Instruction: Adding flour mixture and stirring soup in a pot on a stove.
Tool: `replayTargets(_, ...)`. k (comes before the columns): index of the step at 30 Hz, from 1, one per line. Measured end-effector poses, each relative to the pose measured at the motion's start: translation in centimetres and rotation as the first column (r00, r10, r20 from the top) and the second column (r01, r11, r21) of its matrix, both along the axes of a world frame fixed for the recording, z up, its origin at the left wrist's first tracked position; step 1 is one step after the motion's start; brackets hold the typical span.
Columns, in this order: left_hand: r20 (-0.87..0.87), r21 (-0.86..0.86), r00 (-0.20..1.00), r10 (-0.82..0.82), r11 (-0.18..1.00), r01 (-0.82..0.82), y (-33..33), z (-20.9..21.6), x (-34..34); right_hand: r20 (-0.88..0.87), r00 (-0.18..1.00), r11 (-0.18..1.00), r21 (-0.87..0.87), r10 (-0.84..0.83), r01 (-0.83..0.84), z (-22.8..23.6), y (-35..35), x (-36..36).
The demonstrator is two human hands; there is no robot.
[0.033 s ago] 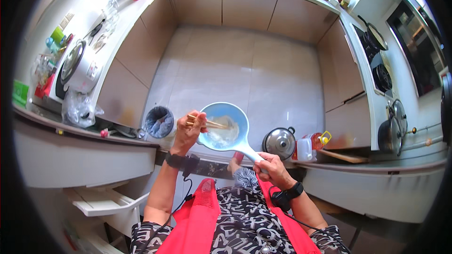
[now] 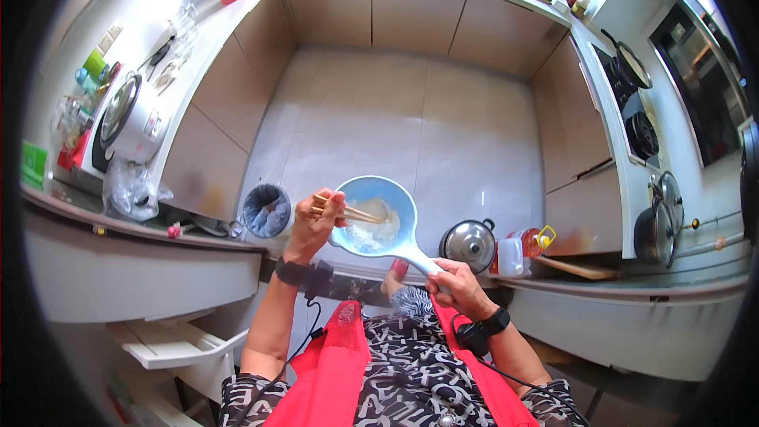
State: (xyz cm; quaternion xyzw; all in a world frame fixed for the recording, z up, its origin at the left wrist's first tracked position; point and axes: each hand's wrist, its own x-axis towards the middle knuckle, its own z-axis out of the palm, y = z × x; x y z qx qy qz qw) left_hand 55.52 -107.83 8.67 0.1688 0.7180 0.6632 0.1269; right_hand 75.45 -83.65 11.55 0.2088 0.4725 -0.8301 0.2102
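Observation:
A light blue long-handled bowl (image 2: 365, 188) is held up in front of my body. My right hand (image 2: 460, 288) is closed around the end of its handle, at the lower right of the bowl. My left hand (image 2: 313, 224), at the bowl's left rim, pinches a pair of wooden chopsticks (image 2: 357, 213). Their tips reach down into a white, floury mass (image 2: 383, 232) lying in the bowl. Whether it is dry or wet all through, I cannot tell.
On the floor stand a lined bin (image 2: 266, 210) to the left, a lidded pot (image 2: 468, 245) and an oil bottle (image 2: 533, 242) to the right. A rice cooker (image 2: 134, 120) sits on the left counter. Pans (image 2: 632, 66) rest on the right-hand stove.
The chopsticks have shifted slightly within the white mass and show more apart. The bowl sits slightly lower in view. Both hands keep their holds.

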Motion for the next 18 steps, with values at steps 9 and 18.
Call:
replayTargets(9,0.007,0.078,0.997,-0.072,0.994,0.072,7.8,0.1,-12.2,0.022,0.999,0.999,-0.027,-0.032,0.032,0.9,9.1,-11.5)
replayTargets(18,-0.054,0.072,0.963,-0.263,0.961,0.266,17.0,0.1,-27.0,0.001,0.988,0.987,-0.062,-0.151,0.151,-0.3,15.9,-22.5)
